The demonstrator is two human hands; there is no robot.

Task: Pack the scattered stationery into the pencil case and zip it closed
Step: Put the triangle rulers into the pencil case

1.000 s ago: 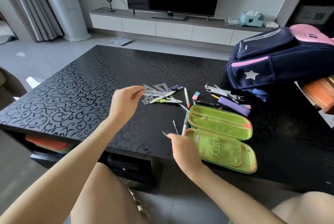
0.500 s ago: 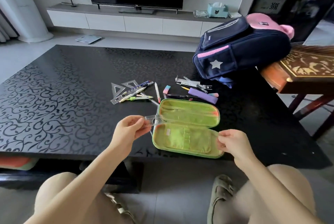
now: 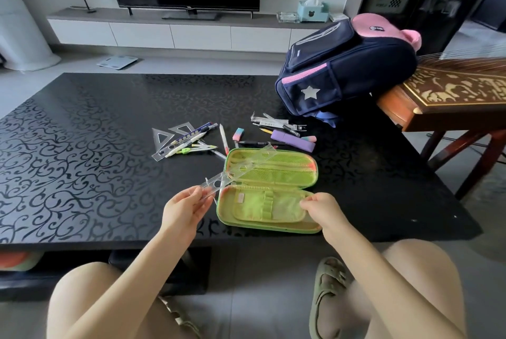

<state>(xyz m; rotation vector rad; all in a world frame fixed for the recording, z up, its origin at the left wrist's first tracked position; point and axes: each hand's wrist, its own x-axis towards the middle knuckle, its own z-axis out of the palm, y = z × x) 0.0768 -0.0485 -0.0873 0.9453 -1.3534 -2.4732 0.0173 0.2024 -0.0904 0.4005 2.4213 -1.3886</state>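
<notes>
On the near edge of the black bench (image 3: pixel 109 147) the green pencil case (image 3: pixel 273 205) lies open like a book, with both halves facing up and its long axis running left to right. The left hand (image 3: pixel 186 207) is just beside the left end of the case and pinches the near end of a clear ruler (image 3: pixel 241 167) between thumb and fingers. The ruler goes diagonally from this hand up and to the right, and its far end is above the mesh half of the case. So the ruler's long axis crosses the case at an angle. I judge that it must be turned until it is parallel with the case before it can lie flat inside. The right hand (image 3: pixel 320 207) has its fingers curled on the right end of the near half and seems to hold the case steady.

Most stationery is not yet packed. Behind the case to the left there are two set squares (image 3: pixel 164 136), some pens and a green compass (image 3: pixel 189 150). Behind it to the right lie an eraser (image 3: pixel 237 133), a purple box (image 3: pixel 293 140) and more pens. A navy backpack (image 3: pixel 347 64) stands further back on the right. Nothing is between the ruler and the case. Only the raised rim at the left end could catch the ruler.
</notes>
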